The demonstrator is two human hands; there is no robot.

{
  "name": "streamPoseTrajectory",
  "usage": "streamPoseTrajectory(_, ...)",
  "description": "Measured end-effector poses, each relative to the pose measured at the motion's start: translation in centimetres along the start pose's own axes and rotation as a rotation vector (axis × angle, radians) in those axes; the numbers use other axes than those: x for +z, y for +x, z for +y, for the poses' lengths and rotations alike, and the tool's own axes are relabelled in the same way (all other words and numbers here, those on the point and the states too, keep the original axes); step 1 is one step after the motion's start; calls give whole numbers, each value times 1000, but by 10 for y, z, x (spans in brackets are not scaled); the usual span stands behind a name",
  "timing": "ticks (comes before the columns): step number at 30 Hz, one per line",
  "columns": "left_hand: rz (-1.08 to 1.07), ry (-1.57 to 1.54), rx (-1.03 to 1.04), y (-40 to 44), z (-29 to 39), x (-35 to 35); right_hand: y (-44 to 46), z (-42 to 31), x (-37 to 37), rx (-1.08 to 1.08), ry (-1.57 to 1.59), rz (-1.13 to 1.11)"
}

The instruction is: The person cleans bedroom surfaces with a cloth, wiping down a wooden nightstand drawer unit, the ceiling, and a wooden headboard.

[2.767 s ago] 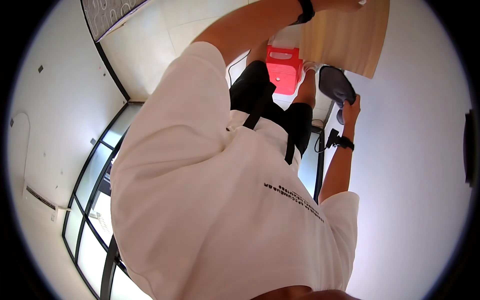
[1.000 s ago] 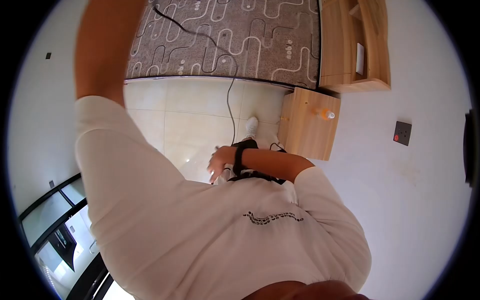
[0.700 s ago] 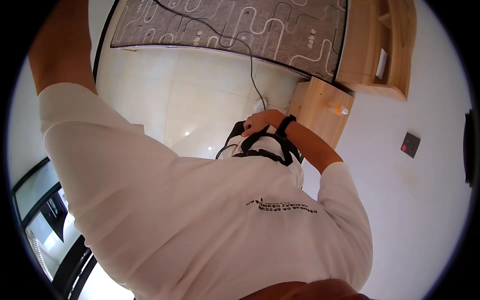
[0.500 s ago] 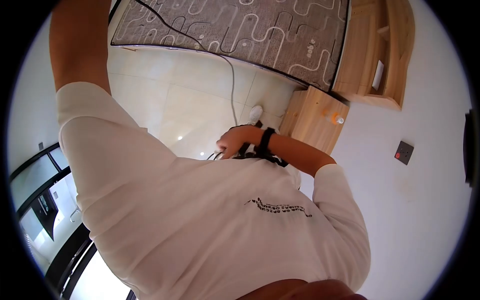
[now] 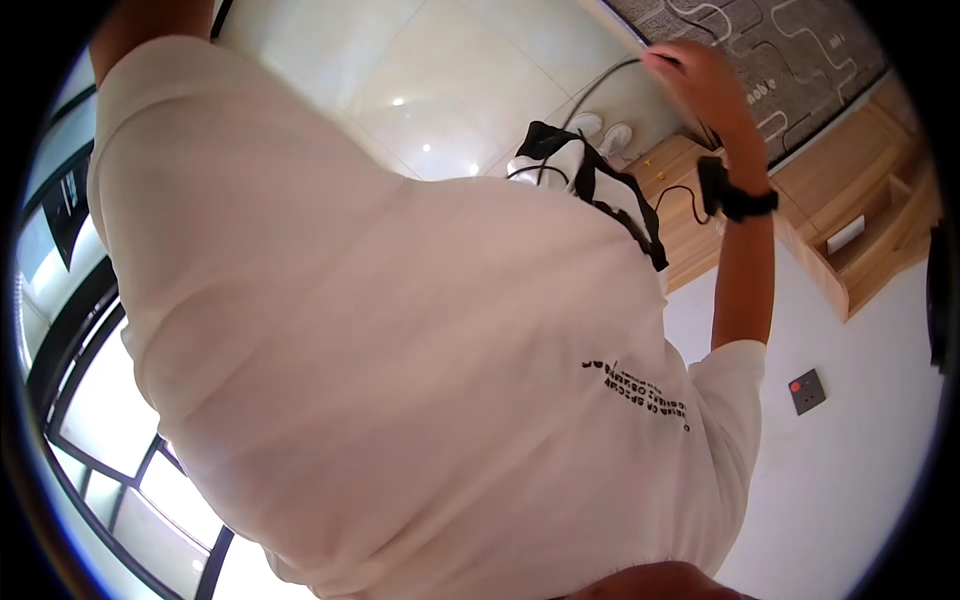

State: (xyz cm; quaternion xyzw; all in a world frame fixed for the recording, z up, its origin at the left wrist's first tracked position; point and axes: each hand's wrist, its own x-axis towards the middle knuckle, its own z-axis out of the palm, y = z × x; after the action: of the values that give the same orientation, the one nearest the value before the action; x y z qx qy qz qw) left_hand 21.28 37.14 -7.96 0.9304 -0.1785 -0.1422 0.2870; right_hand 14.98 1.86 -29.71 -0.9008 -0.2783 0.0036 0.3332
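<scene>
A glossy pale tiled floor (image 5: 460, 60) is seen below, bordered at the upper right by a grey-brown mattress with looping pale lines (image 5: 765, 70). A light wooden cabinet (image 5: 690, 255) is set beside a white wall (image 5: 870, 470), on which a dark square socket with a red mark (image 5: 807, 391) is mounted. Near the mattress edge, the right hand (image 5: 695, 85) is raised with its fingers curled closed, and a thin dark cable (image 5: 590, 92) is held at the fingertips, though some blur is shown there. From the hand, the cable is curved down toward the waist, past a pair of white shoes (image 5: 604, 132). A black wristband (image 5: 748, 203) is worn on the right wrist. The left hand is cut off by the frame, so its state cannot be told.
</scene>
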Motion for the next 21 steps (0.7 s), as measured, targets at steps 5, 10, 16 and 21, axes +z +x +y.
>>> streamPoseTrajectory(5,-203,-63,-200,-38,-8,65,-55,-19,-30,223,58,-305)
streamPoseTrajectory(10,-399,-139,-377,-65,-29,142,-110,-51,-38,81,109,-144)
streamPoseTrajectory(16,-386,-395,-468,-121,-35,241,-87,-72,-17,138,443,-492)
streamPoseTrajectory(21,-489,-475,-328,-105,-17,236,-50,-76,12,-169,477,-775)
